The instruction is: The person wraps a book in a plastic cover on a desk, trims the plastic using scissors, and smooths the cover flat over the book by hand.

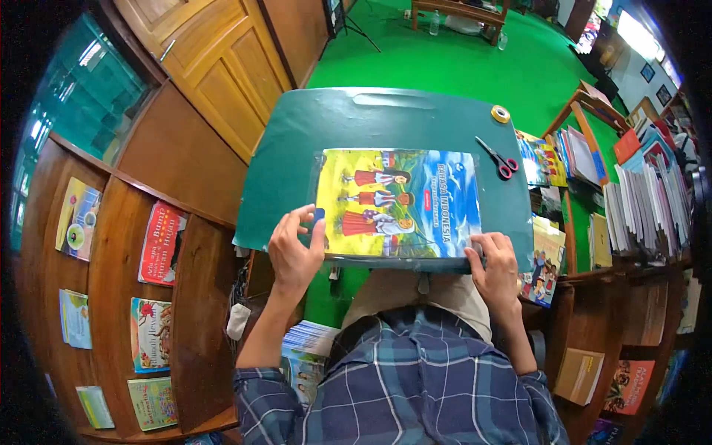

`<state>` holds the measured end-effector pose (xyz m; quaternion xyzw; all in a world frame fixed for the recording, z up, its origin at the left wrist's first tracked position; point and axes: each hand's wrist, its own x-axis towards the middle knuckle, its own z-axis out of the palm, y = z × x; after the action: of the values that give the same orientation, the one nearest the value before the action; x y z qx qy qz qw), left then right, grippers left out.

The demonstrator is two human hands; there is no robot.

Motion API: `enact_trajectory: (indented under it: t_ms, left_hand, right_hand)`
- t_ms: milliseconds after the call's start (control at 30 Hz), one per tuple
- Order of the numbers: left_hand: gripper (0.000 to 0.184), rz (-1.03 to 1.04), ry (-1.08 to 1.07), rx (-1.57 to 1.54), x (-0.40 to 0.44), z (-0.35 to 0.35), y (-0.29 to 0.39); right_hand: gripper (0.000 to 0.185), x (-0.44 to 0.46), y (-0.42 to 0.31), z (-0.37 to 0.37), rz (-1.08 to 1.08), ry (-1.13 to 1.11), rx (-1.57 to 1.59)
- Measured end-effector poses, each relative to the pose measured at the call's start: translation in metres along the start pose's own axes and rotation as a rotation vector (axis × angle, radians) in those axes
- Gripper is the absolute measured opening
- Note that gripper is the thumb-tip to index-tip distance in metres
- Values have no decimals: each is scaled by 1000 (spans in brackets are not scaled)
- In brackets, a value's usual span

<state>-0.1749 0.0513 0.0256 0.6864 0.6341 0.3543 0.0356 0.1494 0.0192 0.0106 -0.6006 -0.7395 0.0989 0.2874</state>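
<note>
As green flooring (356, 67) spreads beyond and beneath the other items, wooden shelving (196, 297) fills the wearer's L side, w/ picture books facing out, incl. a red one (161, 245); a paneled door (215, 59) stands farther off, same side. On the R, further shelving (604, 322) bears upright books and papers (645, 204). Nr. center: desk (278, 159), dk. green top, approx. rectangular w/ rounded far corners, directly before the wearer, who has a blue plaid shirt (430, 386) w/ long sleeves.

Book (393, 204), titled "Bahasa Indonesia," lies flat on the desk's near part, cover up, title running sideways along the R portion; 3 illustrated figs. on yellow-green ground at L, blue ground at R. What looks like clear film shows past its L edge.

L hand (293, 248): partly open, fingers curved, thumb apart from forefinger and at the book's L edge, nr. the lower corner; firm hold, can't tell. R hand (498, 271): partly open, fingers bent, thumb and forefinger slightly apart at the book's near R corner, touching it; grip, if any, can't be told.

Scissors (497, 156), reddish handles, lie R of the book, blades pointing up and away. Smallest: yellow tape roll (500, 114), nr. desk's far R corner, beyond the scissors.
</note>
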Motion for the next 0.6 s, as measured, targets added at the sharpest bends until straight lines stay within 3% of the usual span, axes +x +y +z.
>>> enact_trajectory:
  t_ms: [200, 533, 600]
  left_hand:
    - [26, -240, 52, -104, 31, 29, -22]
    - [28, -282, -117, -2, 37, 23, -19]
    - [28, -239, -68, 64, 33, 27, -19]
  right_hand:
    - [31, 3, -10, 0, 67, 81, 18]
    - [38, 6, -18, 2, 190, -24, 5]
    - [38, 6, -19, 1, 198, -32, -6]
